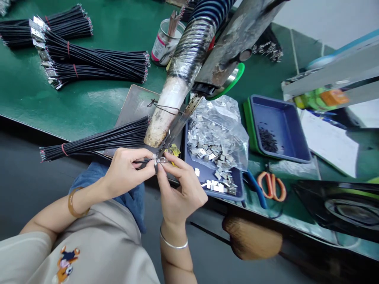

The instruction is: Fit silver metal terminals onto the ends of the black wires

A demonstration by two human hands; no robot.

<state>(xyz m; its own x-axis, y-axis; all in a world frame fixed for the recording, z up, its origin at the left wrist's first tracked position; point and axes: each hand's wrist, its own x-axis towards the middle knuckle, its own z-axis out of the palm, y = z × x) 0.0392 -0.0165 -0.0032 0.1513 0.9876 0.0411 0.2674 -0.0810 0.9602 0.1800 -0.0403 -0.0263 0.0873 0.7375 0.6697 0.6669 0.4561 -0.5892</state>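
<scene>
My left hand (127,171) is closed in a pinch on a thin black wire (141,161) that runs toward the fingertips. My right hand (177,188) is closed on a small metal shell (162,159) at the wire's end, fingertips meeting the left hand's. Both hands work just below the tip of a wrapped duct (168,108) and a metal rail (180,120). A bundle of black wires (97,140) lies on a grey plate just left of the hands.
A plastic bag of metal shells (217,136) sits in a blue tray (207,175) to the right. Another blue tray (280,130) holds small black bits. Orange scissors (271,185), more wire bundles (89,59), a glass jar (164,41) and a wooden handle (251,236) are around.
</scene>
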